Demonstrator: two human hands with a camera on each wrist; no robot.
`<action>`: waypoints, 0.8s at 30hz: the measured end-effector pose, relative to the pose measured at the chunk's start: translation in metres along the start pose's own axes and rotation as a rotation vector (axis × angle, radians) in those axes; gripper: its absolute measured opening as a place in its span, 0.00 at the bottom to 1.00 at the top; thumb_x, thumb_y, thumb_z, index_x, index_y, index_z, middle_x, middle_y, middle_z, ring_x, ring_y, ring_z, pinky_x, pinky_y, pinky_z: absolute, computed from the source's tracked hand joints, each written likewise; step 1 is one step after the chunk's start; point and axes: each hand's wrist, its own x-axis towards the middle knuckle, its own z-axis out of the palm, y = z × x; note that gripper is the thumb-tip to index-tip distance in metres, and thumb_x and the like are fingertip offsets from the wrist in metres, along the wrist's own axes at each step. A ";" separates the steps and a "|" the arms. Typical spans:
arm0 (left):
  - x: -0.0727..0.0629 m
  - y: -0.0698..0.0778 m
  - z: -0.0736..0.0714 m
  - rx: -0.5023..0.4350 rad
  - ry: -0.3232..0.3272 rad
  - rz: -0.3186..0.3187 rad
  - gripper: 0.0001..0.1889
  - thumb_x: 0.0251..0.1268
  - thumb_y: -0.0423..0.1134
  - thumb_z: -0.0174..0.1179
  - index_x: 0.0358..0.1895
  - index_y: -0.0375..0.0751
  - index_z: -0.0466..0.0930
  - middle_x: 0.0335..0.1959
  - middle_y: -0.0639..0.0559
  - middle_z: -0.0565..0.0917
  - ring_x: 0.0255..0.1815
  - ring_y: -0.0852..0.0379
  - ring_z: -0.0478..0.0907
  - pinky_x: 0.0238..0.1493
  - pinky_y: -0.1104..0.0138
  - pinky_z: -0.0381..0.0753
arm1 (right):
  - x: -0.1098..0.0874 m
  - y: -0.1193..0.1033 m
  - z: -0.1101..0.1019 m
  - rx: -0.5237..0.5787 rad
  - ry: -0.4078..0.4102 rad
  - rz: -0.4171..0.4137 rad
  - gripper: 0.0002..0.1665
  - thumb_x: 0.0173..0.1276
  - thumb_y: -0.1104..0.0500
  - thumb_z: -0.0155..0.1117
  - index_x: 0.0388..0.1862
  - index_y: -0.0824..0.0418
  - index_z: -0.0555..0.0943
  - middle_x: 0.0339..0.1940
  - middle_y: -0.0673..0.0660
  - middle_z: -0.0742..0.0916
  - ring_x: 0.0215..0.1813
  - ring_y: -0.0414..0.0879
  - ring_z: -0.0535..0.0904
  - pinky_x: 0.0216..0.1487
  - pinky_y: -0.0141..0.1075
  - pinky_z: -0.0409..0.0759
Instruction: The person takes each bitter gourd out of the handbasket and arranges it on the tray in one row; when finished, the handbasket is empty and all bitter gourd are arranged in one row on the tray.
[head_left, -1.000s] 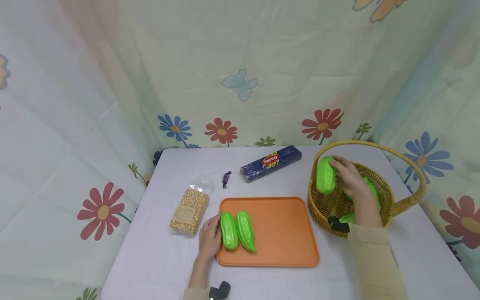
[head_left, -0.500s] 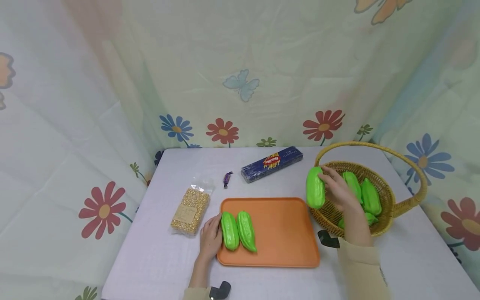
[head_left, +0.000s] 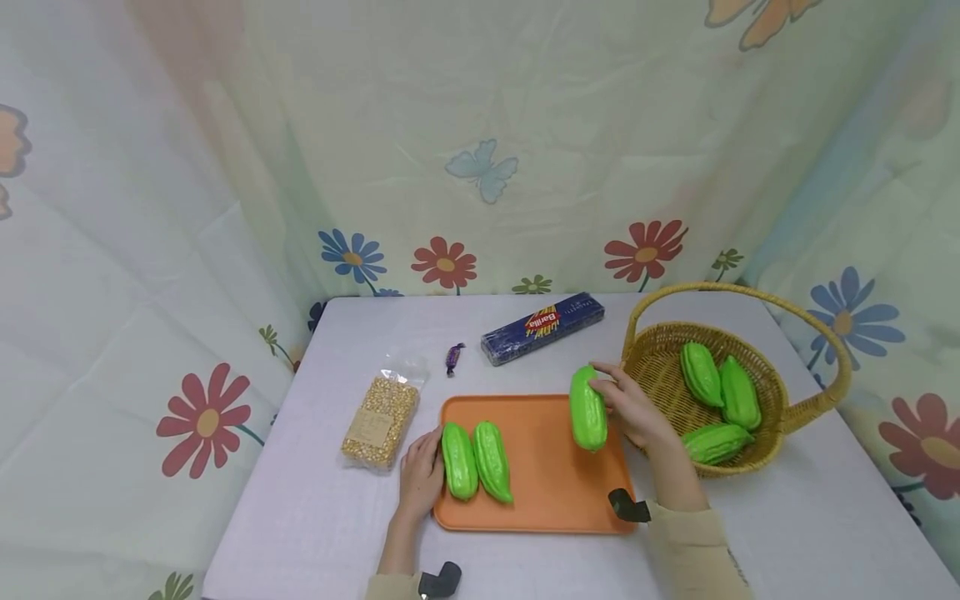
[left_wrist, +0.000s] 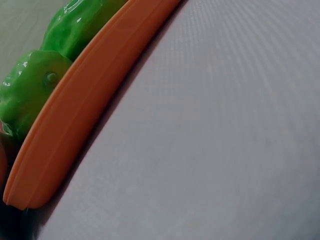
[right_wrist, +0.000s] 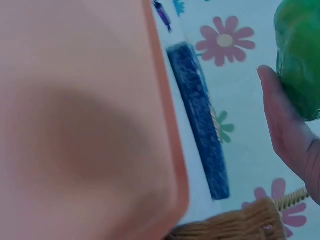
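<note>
My right hand (head_left: 630,408) grips a green ridged bitter melon (head_left: 587,408) by its upper part, above the right side of an orange tray (head_left: 555,500). In the right wrist view, the thumb lies against this melon (right_wrist: 302,55). My left hand (head_left: 422,473) holds the tray's left rim, its fingers beside a bitter melon (head_left: 459,461) lying in the tray. A second melon (head_left: 492,461) lies next to that one. The left wrist view shows the tray's outer wall (left_wrist: 75,115) and two melon ends; most of that hand is outside it.
A wicker basket (head_left: 652,383) with a tall handle stands right of the tray, with several bitter melons inside. Behind the tray lie a blue spaghetti box (head_left: 543,327) and a purple wrapped candy (head_left: 453,358). A bag of corn kernels (head_left: 380,421) lies to the left.
My right hand has carried the bitter melon from over the basket leftward and nearer, to above the tray's right side. The left hand has stayed at the tray's left rim.
</note>
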 end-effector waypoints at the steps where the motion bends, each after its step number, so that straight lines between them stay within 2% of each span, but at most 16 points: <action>1: 0.000 0.000 0.000 -0.001 0.001 0.000 0.23 0.66 0.34 0.48 0.65 0.43 0.66 0.59 0.47 0.73 0.62 0.46 0.63 0.61 0.49 0.55 | 0.001 0.003 0.003 -0.024 0.000 0.003 0.37 0.73 0.54 0.46 0.71 0.68 0.45 0.47 0.60 0.77 0.39 0.43 0.79 0.39 0.42 0.79; 6: 0.001 0.001 0.000 0.002 0.011 0.004 0.22 0.66 0.34 0.48 0.64 0.42 0.67 0.58 0.46 0.73 0.62 0.46 0.63 0.61 0.48 0.55 | 0.006 0.016 0.017 -0.097 -0.007 0.032 0.37 0.72 0.53 0.48 0.70 0.68 0.47 0.56 0.72 0.72 0.45 0.49 0.78 0.44 0.46 0.78; 11: 0.002 0.001 0.000 -0.003 0.010 -0.012 0.22 0.66 0.35 0.48 0.65 0.43 0.66 0.59 0.47 0.73 0.62 0.46 0.63 0.62 0.48 0.54 | 0.010 0.028 0.030 -0.128 0.000 0.056 0.37 0.71 0.54 0.50 0.70 0.69 0.48 0.57 0.74 0.71 0.48 0.53 0.77 0.42 0.44 0.79; 17: 0.002 0.001 0.000 0.002 0.013 0.003 0.23 0.66 0.33 0.49 0.64 0.42 0.67 0.58 0.46 0.74 0.61 0.46 0.64 0.61 0.48 0.56 | 0.013 0.044 0.050 -0.189 0.017 0.084 0.36 0.70 0.55 0.51 0.69 0.69 0.50 0.55 0.74 0.73 0.47 0.55 0.78 0.42 0.44 0.80; 20: 0.001 0.000 0.000 -0.004 0.015 0.004 0.23 0.66 0.33 0.49 0.64 0.42 0.67 0.58 0.46 0.74 0.61 0.46 0.64 0.61 0.48 0.56 | 0.014 0.053 0.062 -0.229 0.032 0.083 0.36 0.69 0.55 0.52 0.68 0.70 0.53 0.55 0.74 0.73 0.49 0.58 0.76 0.44 0.45 0.78; 24: 0.000 0.000 0.000 -0.006 0.014 -0.001 0.22 0.66 0.34 0.49 0.64 0.43 0.67 0.58 0.46 0.74 0.61 0.46 0.64 0.61 0.48 0.56 | 0.014 0.062 0.077 -0.340 0.080 0.064 0.34 0.67 0.55 0.55 0.65 0.71 0.58 0.55 0.75 0.74 0.55 0.63 0.72 0.51 0.49 0.74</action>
